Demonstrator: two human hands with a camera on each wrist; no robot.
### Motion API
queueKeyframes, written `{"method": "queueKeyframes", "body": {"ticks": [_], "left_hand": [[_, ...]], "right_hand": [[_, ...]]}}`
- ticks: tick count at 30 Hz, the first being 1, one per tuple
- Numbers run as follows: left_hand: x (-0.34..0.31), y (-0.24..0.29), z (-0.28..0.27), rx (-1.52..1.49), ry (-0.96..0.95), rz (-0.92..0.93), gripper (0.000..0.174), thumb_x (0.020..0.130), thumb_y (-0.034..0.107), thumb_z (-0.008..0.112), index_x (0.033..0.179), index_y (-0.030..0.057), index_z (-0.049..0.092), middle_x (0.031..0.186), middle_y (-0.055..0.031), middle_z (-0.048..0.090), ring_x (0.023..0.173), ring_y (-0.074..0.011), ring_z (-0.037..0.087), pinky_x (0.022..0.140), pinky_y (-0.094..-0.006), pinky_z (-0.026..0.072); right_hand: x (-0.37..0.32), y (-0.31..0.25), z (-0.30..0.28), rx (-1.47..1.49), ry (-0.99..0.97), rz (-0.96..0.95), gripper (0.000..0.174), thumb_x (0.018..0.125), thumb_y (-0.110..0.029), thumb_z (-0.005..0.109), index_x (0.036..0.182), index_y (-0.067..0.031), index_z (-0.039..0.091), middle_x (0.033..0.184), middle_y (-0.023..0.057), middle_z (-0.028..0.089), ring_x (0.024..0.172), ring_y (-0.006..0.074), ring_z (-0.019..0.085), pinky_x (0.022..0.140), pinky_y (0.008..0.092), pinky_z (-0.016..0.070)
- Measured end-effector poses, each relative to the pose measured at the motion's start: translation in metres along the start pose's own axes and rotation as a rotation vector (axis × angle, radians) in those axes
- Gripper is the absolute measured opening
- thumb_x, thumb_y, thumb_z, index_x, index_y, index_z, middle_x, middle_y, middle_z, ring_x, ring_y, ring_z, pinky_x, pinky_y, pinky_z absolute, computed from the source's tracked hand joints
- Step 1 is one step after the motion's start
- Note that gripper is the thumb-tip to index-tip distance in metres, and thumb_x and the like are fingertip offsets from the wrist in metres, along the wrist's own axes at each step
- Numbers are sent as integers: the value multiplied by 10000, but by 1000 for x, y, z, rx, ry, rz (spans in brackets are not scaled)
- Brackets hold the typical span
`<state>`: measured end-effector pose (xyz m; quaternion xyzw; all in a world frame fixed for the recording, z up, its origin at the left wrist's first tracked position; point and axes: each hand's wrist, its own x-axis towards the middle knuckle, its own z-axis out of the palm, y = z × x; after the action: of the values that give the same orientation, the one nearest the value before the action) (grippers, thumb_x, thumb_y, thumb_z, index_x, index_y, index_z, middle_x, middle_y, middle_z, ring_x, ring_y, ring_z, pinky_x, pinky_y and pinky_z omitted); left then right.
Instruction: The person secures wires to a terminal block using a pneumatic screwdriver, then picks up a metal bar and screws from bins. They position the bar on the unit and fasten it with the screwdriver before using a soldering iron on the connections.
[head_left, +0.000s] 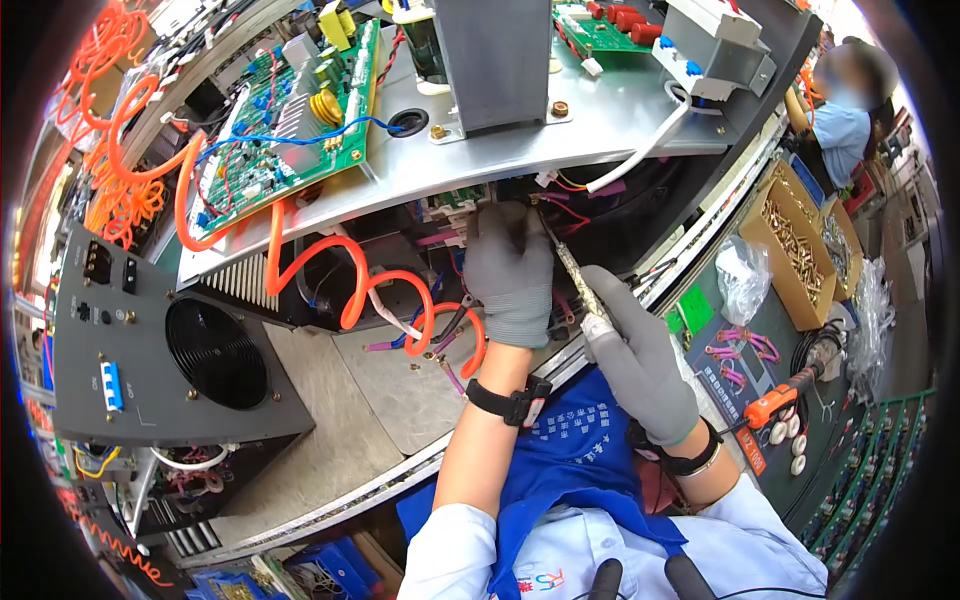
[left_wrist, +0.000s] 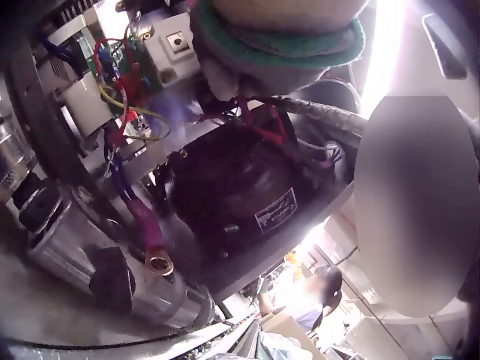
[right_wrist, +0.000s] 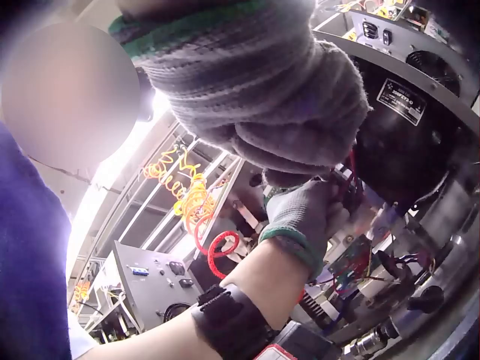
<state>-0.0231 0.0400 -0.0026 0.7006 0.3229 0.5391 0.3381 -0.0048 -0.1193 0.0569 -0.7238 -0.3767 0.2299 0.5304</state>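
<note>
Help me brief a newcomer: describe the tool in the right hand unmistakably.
Find the grey shelf carrying the green circuit board. Below its front edge the gloved right hand grips a slim silvery tool pointing into the wiring. Unlike the orange hose, it is straight and metallic.

My left hand [head_left: 510, 275], grey-gloved, reaches far, back uppermost, its fingers curled downward out of sight. My left forearm [head_left: 478, 455] is bare and extends straight from near to far. My right hand [head_left: 640, 362], grey-gloved, sits just right of the left and nearer, fingers closed in a grip. My right forearm [head_left: 722, 480] angles in from the near right.
</note>
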Motion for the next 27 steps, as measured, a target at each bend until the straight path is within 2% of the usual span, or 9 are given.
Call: {"method": "queueKeyframes", "body": {"ticks": [3,4,9,13,15,19,22,24,27], "left_hand": [[1,4,-4,16,-37,-17,127,773,115,634,858,39,577,792,-117,584,655,-274,584,590,-363,462],[0,5,-5,13,-52,-19,127,773,115,634,858,39,577,792,-117,584,655,-274,584,590,-363,462],[0,2,-4,-15,-66,-52,124,774,111,631,860,40,577,816,-125,588,671,-276,594,599,-360,472],[1,-1,-5,7,-51,-29,116,773,115,635,860,60,581,855,-133,600,685,-295,608,599,-369,483],[3,1,-6,129,-16,124,109,774,126,640,858,84,585,892,-139,608,686,-315,615,589,-382,489],[6,9,-8,226,-47,82,100,775,136,640,850,98,586,892,-133,603,665,-321,608,575,-387,485],[7,14,-10,225,-83,46,92,777,135,634,842,92,585,876,-119,598,660,-311,606,571,-384,482],[6,14,-9,208,-58,50,86,778,130,630,840,87,588,857,-110,592,656,-301,603,571,-377,478],[5,11,-8,149,-58,26,87,777,123,627,844,82,591,854,-110,591,660,-296,603,575,-370,477]], "right_hand": [[0,4,10,-45,45,11,461,848,-95,476,1299,-6,451,728,217,561,605,278,569,597,362,434],[-1,9,15,-57,66,9,473,844,-101,480,1306,-13,441,686,228,552,587,322,571,581,388,433],[4,14,28,-122,144,-96,491,846,-112,486,1324,-18,422,646,229,539,590,368,570,581,418,435],[7,16,16,-184,62,-99,482,841,-90,474,1312,5,433,773,259,579,689,382,602,640,417,455],[10,14,7,-185,31,-122,474,841,-83,470,1304,16,441,839,268,597,748,381,618,676,406,467],[14,17,-4,-101,-34,-99,449,849,-88,482,1279,39,461,1001,254,612,923,352,623,799,348,469],[8,11,2,-60,-1,-64,448,854,-94,488,1284,29,463,934,259,611,839,359,627,753,361,478],[0,4,11,-199,0,51,456,858,-97,492,1300,13,455,865,262,602,743,369,616,688,382,479],[0,11,24,-163,76,-38,473,858,-95,491,1318,4,438,772,253,583,663,373,596,622,400,465]]}}
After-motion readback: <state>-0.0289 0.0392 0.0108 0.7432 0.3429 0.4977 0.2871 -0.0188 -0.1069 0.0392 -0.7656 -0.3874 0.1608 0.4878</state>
